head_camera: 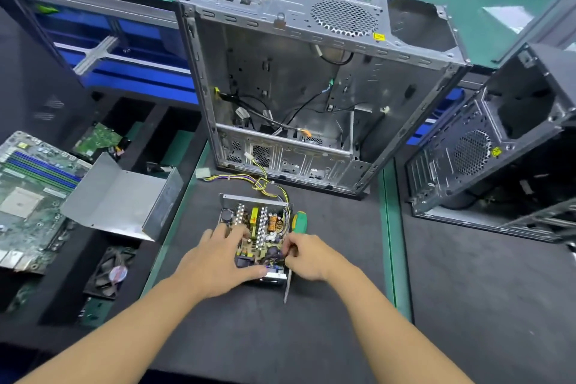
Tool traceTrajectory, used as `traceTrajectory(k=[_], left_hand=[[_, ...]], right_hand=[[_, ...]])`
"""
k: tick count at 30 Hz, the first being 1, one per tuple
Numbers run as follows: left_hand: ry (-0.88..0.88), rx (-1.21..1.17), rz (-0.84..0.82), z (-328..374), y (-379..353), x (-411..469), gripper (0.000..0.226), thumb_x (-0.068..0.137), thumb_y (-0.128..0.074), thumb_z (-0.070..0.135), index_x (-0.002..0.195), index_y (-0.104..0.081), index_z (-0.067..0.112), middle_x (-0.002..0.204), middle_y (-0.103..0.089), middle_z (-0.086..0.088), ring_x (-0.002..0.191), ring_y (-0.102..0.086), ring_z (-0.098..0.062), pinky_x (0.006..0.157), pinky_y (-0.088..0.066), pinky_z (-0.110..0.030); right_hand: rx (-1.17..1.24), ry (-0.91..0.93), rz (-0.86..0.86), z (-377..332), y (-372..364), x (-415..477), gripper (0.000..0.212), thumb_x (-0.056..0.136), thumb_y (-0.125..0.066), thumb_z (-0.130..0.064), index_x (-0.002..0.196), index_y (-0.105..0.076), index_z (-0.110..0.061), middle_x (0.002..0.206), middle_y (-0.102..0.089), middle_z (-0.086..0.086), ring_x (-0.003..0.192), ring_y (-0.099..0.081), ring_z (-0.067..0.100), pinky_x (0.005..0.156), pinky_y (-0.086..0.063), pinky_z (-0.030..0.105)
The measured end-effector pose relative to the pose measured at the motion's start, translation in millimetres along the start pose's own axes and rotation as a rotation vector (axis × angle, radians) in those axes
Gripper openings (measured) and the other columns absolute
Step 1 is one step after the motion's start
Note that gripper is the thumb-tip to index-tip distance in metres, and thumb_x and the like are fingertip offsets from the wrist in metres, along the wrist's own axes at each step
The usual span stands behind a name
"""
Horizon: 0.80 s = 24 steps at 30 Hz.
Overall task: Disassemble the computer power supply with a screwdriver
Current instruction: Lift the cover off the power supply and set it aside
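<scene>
From the head view, the power supply [258, 227] lies on the dark mat [327, 321] between the two hands, its lid already off and its board of coils and capacitors bare. The left hand [215, 262] rests on the unit's left half, fingers laid fairly straight across the components and thumb along the near edge, apparently pressing down so the box cannot slide. The right hand [311, 257] is curled round the screwdriver [300, 221]. The green and yellow handle sticks out beyond the knuckles and the shaft runs out below the palm, tip towards the person. So the tool seems to be only carried while the fingertips work at the unit's near right corner. What they touch there cannot be told. Just beyond the left hand's fingertips a bundle of coloured wires [246, 179] trails off towards the stripped computer case [296, 78]. A bent grey metal cover [118, 199] sits well out to the left, set aside, likely the removed lid. The board is probably next to come free
</scene>
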State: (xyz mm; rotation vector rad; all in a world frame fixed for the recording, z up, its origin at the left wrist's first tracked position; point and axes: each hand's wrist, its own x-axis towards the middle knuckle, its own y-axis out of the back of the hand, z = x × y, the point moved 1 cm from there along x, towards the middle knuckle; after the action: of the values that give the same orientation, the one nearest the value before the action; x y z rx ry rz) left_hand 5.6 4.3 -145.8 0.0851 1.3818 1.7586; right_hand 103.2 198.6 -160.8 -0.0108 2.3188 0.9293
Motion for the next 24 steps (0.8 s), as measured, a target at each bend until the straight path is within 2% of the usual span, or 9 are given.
traceTrajectory(k=[2, 4, 6, 8, 11, 13, 16, 19, 24], left_hand=[[-0.011, 0.029, -0.019, -1.6, -1.7, 1.5, 0.071, 0.065, -0.039, 0.09, 0.122, -0.038, 0.048, 0.114, -0.036, 0.01, 0.116, -0.035, -0.016, 0.086, -0.042, -0.038], [-0.034, 0.1, 0.097, -1.4, -1.7, 2.7, 0.059, 0.074, -0.03, 0.083, 0.116, -0.047, 0.045, 0.106, -0.036, 0.009, 0.109, -0.037, -0.016, 0.088, -0.037, -0.037], [-0.094, 0.122, 0.334, 3.4, 0.3, 5.0, 0.037, 0.085, -0.044, 0.065, 0.105, -0.056, 0.036, 0.102, -0.039, 0.008, 0.102, -0.042, -0.018, 0.084, -0.037, -0.036], [-0.201, 0.12, 0.486, 13.6, 1.4, 9.4, 0.02, 0.085, -0.061, 0.042, 0.097, -0.062, 0.027, 0.102, -0.046, 0.005, 0.094, -0.048, -0.022, 0.078, -0.041, -0.037], [-0.33, 0.136, 0.544, 29.6, -1.2, 19.5, 0.012, 0.082, -0.068, 0.024, 0.093, -0.064, 0.022, 0.103, -0.051, 0.002, 0.091, -0.051, -0.024, 0.073, -0.043, -0.039], [-0.342, 0.135, 0.53, 35.8, -4.9, 25.0, 0.011, 0.083, -0.066, 0.016, 0.093, -0.064, 0.02, 0.105, -0.053, 0.0, 0.095, -0.053, -0.026, 0.077, -0.045, -0.041], [-0.313, 0.115, 0.547, 35.1, -8.9, 29.2, 0.01, 0.087, -0.057, 0.018, 0.096, -0.062, 0.021, 0.109, -0.052, 0.003, 0.103, -0.051, -0.023, 0.088, -0.041, -0.038], [-0.331, 0.195, 0.546, 33.9, -10.6, 30.9, 0.023, 0.088, -0.044, 0.027, 0.103, -0.06, 0.022, 0.119, -0.052, 0.004, 0.112, -0.051, -0.021, 0.095, -0.037, -0.036], [-0.3, 0.216, 0.514, 33.1, -10.0, 31.3, 0.033, 0.086, -0.039, 0.033, 0.107, -0.061, 0.02, 0.122, -0.051, 0.004, 0.114, -0.05, -0.021, 0.097, -0.038, -0.038]], right_hand=[[-0.111, 0.024, -0.062, 0.6, 1.1, 2.3, 0.009, 0.085, -0.061, -0.023, 0.094, -0.059, -0.022, 0.091, -0.065, 0.001, 0.082, -0.057, 0.02, 0.074, -0.048, 0.029], [-0.243, 0.046, -0.078, -0.6, -0.4, 4.2, 0.018, 0.086, -0.066, -0.031, 0.097, -0.061, -0.017, 0.097, -0.066, 0.008, 0.086, -0.057, 0.025, 0.073, -0.047, 0.031], [-0.25, 0.06, -0.01, -0.2, -6.8, 3.7, 0.016, 0.087, -0.066, -0.031, 0.089, -0.06, -0.016, 0.097, -0.066, 0.013, 0.088, -0.059, 0.03, 0.069, -0.046, 0.032], [-0.197, 0.048, 0.081, 2.3, -15.4, -0.1, 0.015, 0.088, -0.064, -0.031, 0.082, -0.054, -0.022, 0.095, -0.065, 0.014, 0.087, -0.059, 0.033, 0.069, -0.046, 0.032], [-0.127, 0.033, 0.196, 9.4, -25.7, -7.2, 0.015, 0.088, -0.062, -0.035, 0.09, -0.062, -0.02, 0.086, -0.064, 0.005, 0.083, -0.058, 0.03, 0.07, -0.05, 0.034], [-0.071, 0.045, 0.275, 12.1, -32.8, -11.2, 0.013, 0.088, -0.063, -0.034, 0.091, -0.064, -0.021, 0.077, -0.059, -0.003, 0.079, -0.055, 0.025, 0.069, -0.051, 0.035], [-0.049, 0.072, 0.356, 12.9, -43.3, -15.2, 0.012, 0.088, -0.062, -0.034, 0.091, -0.061, -0.022, 0.083, -0.063, -0.003, 0.084, -0.057, 0.023, 0.069, -0.048, 0.034], [-0.049, 0.101, 0.396, 13.4, -47.9, -17.3, 0.011, 0.09, -0.06, -0.033, 0.095, -0.061, -0.023, 0.095, -0.064, -0.002, 0.089, -0.058, 0.023, 0.07, -0.042, 0.032], [-0.218, 0.119, 0.332, 6.9, -45.5, -16.1, 0.017, 0.099, -0.049, -0.031, 0.099, -0.055, -0.015, 0.103, -0.064, 0.01, 0.093, -0.059, 0.035, 0.072, -0.044, 0.039]])
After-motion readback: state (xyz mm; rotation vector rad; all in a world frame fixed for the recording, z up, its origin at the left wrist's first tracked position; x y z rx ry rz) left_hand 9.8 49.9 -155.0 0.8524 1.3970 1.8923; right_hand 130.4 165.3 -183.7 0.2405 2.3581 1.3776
